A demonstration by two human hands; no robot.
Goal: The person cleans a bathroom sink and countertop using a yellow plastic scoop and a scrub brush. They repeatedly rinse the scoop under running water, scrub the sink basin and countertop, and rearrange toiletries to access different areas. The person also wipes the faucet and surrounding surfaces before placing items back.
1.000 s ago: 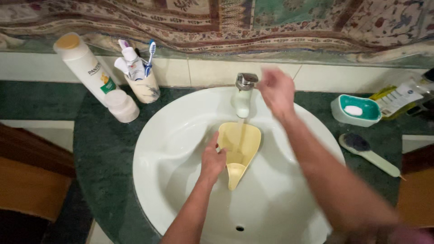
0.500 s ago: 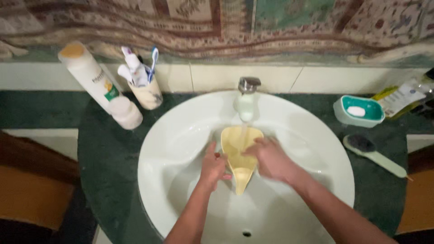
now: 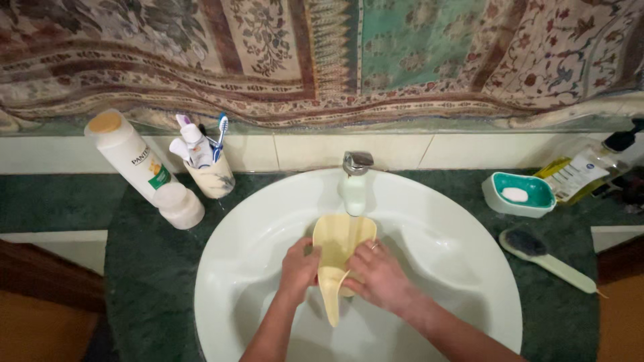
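Yellow scoop's point(image 3: 333, 245) middle behind both hands; sink's point(image 3: 443, 221) front rim cut off.

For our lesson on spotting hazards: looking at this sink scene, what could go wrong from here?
1. Water from the tap runs onto the yellow scoop held by the left hand and right hand; it may splash over the sink rim.
2. The wet scoop might slip from the fingers.

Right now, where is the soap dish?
In the head view, the teal soap dish sits on the dark green counter, right of the white sink, between a clear bottle and a brush.
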